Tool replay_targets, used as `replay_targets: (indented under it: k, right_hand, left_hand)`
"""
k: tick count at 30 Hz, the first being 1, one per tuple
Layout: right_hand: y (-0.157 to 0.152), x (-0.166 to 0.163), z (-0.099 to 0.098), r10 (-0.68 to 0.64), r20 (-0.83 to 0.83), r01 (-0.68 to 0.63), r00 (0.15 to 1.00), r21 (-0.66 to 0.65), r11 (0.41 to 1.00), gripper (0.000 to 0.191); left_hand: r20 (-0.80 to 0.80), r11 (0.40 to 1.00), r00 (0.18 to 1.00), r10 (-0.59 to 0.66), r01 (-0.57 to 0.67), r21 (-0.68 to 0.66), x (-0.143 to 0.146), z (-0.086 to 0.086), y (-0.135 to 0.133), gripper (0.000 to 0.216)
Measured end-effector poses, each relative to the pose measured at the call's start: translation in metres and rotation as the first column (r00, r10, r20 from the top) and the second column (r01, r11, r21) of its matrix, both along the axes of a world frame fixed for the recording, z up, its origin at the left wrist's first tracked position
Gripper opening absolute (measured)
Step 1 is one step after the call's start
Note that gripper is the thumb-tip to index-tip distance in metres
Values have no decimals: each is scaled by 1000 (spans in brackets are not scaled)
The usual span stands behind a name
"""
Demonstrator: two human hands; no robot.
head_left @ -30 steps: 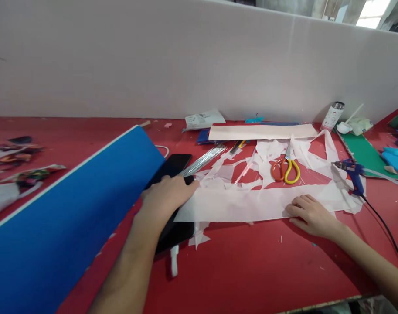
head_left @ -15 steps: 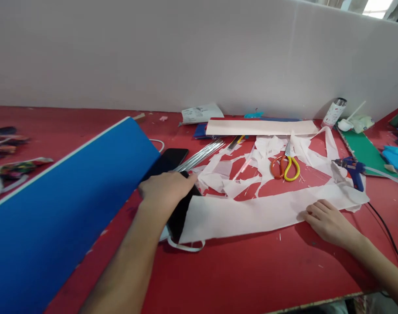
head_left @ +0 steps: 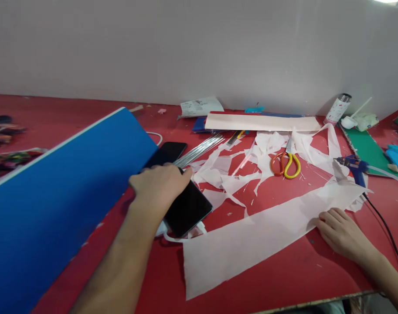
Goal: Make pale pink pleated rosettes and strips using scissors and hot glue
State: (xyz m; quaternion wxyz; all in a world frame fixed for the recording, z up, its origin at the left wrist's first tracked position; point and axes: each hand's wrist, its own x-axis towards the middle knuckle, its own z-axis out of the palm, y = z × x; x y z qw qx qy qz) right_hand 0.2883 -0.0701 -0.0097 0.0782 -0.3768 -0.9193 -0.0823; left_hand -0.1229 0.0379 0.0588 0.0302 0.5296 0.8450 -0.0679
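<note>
A strip of thin white fabric (head_left: 251, 237) lies slantwise across the front of the red table. My right hand (head_left: 344, 231) has its fingers closed on the strip's near edge, toward the right end. My left hand (head_left: 159, 187) reaches over the upper end of a black smartphone (head_left: 189, 209), thumb toward the phone and back of the hand up. Its other fingers are hidden, so its grip does not show. Beside it leans a large blue board (head_left: 87, 174). A white cable (head_left: 175, 239) runs under the phone's lower end.
Behind lie a second dark phone (head_left: 169, 151), thin metal rods (head_left: 200, 150), white fabric scraps (head_left: 218, 174) and scissors (head_left: 288, 163). At right are a blue glue gun (head_left: 355, 168), a green board (head_left: 367, 146) and a bottle (head_left: 338, 109). A pale strip (head_left: 262, 121) lies near the wall.
The fabric strip's left end has swung off the phone toward the table's front edge, uncovering the phone's screen. My right hand has shifted slightly right and down; my left hand stays by the phone.
</note>
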Motion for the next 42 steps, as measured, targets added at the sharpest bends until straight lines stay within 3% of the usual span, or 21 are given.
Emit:
replay_targets:
  k: [2,4,5,7,10,13,16,19,21,25,27,31,38,42]
  right_hand:
    - [-2,0,-1,3,0,-3,1000,-1,1000,23]
    - [-5,-1,-2,3,9,-3,1000,2,1000,23]
    - [-6,-2,-2,-1,16,0,1000,4,1000,23]
    - [-8,-4,-2,-13,28,13,1000,9,1000,22]
    - [-11,-7,-1,-24,39,23,999,30,999,21]
    - [-15,-10,-1,-41,30,39,999,68,997,20]
    - [-18,-12,-3,-65,8,64,998,77,995,19]
    - [-20,-13,-3,-86,-11,86,996,69,994,20]
    - [-20,-14,-3,-91,-19,92,996,70,993,19]
    - [-19,-14,-3,-81,-18,82,997,74,994,18]
    - [-18,-14,-4,-75,-13,76,997,74,994,17]
    - [-18,-14,-5,-71,-23,72,997,78,994,17]
    - [-19,-11,-8,-66,-18,67,998,74,995,21]
    - [-18,-11,-7,-51,-22,53,998,90,995,23]
  left_hand:
    - [-125,992,988,-90,100,77,16,8,-7,51]
    - [-180,929,929,-322,347,129,35,12,-13,41]
    - [-144,867,879,-455,474,156,46,12,-17,38]
    - [41,689,696,-717,699,193,69,7,-26,37]
    - [204,528,493,-846,830,182,102,-10,-44,32]
    - [179,465,435,-882,866,185,122,-29,-57,25]
    - [75,484,479,-875,855,185,123,-36,-57,26]
    - [40,527,528,-849,836,155,113,-29,-51,30]
    - [-12,609,615,-788,783,127,105,-21,-46,31]
    - [-160,852,845,-510,522,44,86,-13,-38,44]
    - [-136,912,903,-408,410,-11,79,-14,-33,51]
    - [-41,940,940,-340,337,-61,71,-17,-28,55]
    - [139,918,918,-370,385,-97,67,-12,-32,66]
    - [156,918,916,-369,386,-90,68,-18,-31,73]
